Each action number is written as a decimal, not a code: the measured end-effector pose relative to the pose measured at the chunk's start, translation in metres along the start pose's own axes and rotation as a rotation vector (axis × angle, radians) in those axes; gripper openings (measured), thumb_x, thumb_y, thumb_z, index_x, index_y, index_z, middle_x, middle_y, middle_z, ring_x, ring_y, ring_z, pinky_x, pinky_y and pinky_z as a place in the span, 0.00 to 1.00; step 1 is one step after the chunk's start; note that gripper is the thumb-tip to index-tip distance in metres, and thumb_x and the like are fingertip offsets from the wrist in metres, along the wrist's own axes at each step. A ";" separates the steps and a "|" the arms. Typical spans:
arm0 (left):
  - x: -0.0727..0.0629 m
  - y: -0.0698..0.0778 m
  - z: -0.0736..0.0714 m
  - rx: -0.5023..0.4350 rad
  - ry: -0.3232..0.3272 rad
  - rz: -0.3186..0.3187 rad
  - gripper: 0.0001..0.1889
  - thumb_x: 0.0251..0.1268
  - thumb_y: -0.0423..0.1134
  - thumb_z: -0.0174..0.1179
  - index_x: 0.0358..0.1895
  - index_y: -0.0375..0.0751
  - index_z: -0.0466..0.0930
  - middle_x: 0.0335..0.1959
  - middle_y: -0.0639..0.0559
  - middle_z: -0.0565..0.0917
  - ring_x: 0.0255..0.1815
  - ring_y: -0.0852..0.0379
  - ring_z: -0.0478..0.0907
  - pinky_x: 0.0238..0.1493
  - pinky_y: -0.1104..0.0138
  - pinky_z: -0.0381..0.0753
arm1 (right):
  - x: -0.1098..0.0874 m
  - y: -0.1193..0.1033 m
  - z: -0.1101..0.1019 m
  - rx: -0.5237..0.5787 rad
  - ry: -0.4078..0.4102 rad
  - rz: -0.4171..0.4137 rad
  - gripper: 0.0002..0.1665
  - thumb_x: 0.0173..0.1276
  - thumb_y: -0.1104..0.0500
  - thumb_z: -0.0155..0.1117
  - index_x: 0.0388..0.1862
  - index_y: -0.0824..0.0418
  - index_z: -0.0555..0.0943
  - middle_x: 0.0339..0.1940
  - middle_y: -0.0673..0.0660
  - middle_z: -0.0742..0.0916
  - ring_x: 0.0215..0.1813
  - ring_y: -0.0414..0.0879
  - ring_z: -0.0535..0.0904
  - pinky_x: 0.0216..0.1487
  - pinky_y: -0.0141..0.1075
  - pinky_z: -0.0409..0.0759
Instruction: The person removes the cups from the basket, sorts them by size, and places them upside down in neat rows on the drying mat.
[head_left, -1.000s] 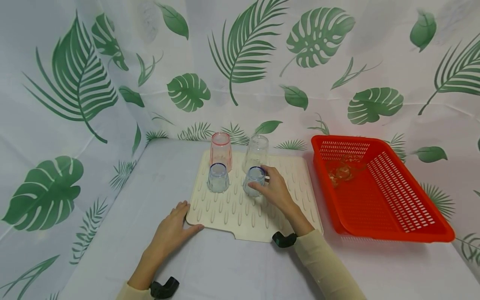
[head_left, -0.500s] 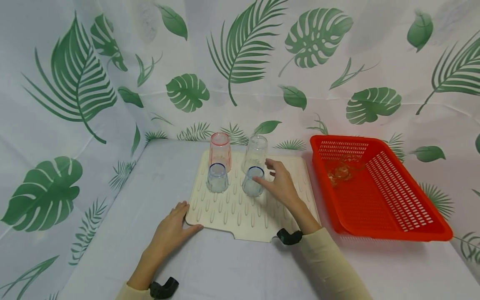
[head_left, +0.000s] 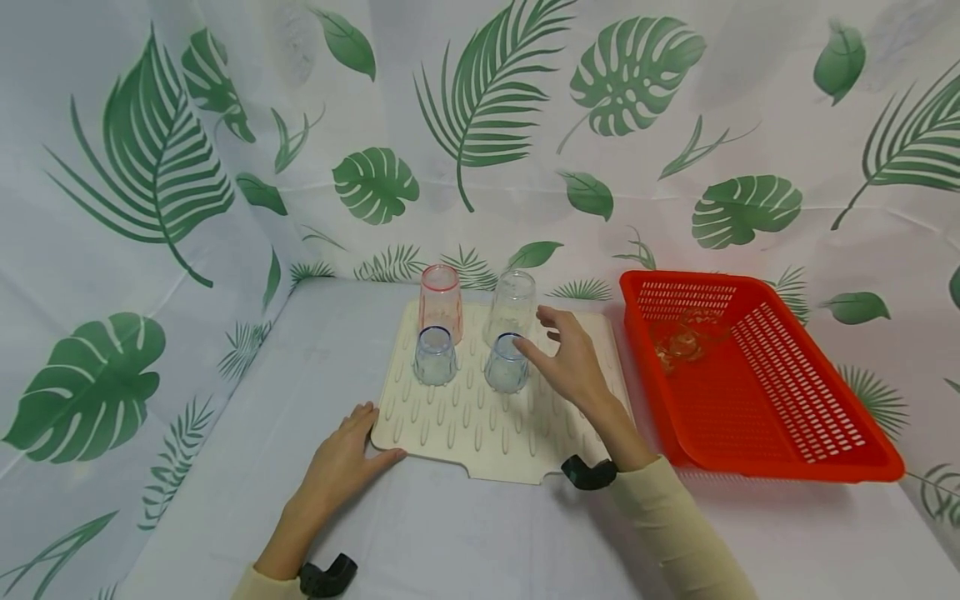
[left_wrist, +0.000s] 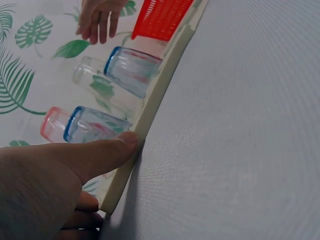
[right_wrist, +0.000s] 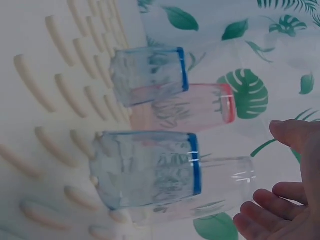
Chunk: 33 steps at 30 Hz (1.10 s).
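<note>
My left hand [head_left: 341,467] rests at the near left corner of a cream ribbed drying mat [head_left: 465,437]. In the left wrist view, its straight thumb [left_wrist: 107,152] touches the mat's edge. My right hand [head_left: 573,362] hovers right of the nearer right blue-rimmed glass [head_left: 506,375], holding nothing; in the right wrist view a gap separates its fingers from that glass [right_wrist: 145,170]. Another blue-rimmed glass [head_left: 434,367] stands to the left. Behind them are a tall red-rimmed glass [head_left: 441,300] and a tall clear glass [head_left: 513,296]. All these glasses stand upright, rims up.
A red perforated plastic basket [head_left: 750,408] stands right of the mat, with some clear glassware [head_left: 685,343] in its far left part. White cloth [head_left: 480,533] covers the table. A leaf-printed curtain [head_left: 495,225] hangs behind and at the left.
The fingers of my right hand have come off the right blue-rimmed glass, and the hand has moved away to the right. That glass stays on the mat. The left hand has kept its place.
</note>
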<state>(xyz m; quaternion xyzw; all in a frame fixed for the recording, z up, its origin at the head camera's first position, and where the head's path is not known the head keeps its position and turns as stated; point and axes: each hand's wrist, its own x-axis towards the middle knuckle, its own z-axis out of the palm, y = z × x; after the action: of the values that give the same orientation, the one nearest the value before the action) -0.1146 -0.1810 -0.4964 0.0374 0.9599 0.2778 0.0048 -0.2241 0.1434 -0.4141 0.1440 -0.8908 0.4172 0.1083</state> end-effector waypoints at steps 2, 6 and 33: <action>0.000 0.000 0.000 0.002 -0.002 -0.001 0.44 0.61 0.58 0.68 0.72 0.30 0.67 0.74 0.31 0.66 0.77 0.33 0.60 0.74 0.41 0.65 | 0.000 -0.003 -0.004 -0.003 0.008 -0.012 0.37 0.68 0.52 0.69 0.71 0.65 0.69 0.68 0.65 0.78 0.67 0.61 0.76 0.68 0.55 0.77; 0.000 0.000 0.000 0.002 -0.006 -0.007 0.44 0.61 0.58 0.68 0.72 0.31 0.67 0.75 0.32 0.66 0.78 0.34 0.60 0.75 0.41 0.64 | 0.001 -0.008 -0.012 -0.025 0.038 -0.043 0.37 0.67 0.52 0.70 0.70 0.65 0.70 0.67 0.65 0.79 0.65 0.61 0.77 0.66 0.55 0.79; -0.002 0.001 -0.001 0.004 -0.005 -0.011 0.44 0.62 0.58 0.67 0.72 0.30 0.66 0.75 0.32 0.65 0.78 0.34 0.59 0.75 0.41 0.63 | 0.002 0.002 -0.098 -0.154 0.151 0.036 0.40 0.69 0.48 0.68 0.74 0.63 0.66 0.69 0.66 0.76 0.67 0.62 0.73 0.67 0.61 0.76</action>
<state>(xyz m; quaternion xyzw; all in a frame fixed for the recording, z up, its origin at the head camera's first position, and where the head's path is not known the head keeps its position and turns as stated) -0.1128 -0.1804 -0.4950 0.0329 0.9606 0.2759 0.0085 -0.2199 0.2207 -0.3532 0.0873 -0.9120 0.3590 0.1782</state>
